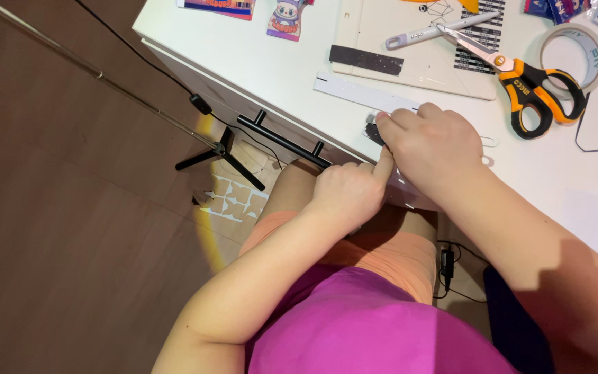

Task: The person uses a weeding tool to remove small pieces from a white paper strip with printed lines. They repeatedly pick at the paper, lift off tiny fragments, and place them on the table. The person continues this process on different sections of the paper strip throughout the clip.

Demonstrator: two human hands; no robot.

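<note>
Both hands meet at the bench [278, 62] edge over a small dark piece.

Right hand [429, 144] presses closed on the dark piece [372, 129] beside the white strip [361, 92], whose length runs along the edge; left hand [349, 192], fisted, touches from below with its forefinger.

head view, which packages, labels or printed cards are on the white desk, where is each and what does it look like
Cartoon sticker pack: top edge, left of centre; pink and blue figure.
Printed card: top left edge, cut off; blue, orange, red.
Black-and-white printed label: top centre, under the scissors blade; rows of dark marks.
Blue packet: top right, mostly cut off.
No screens.
</note>
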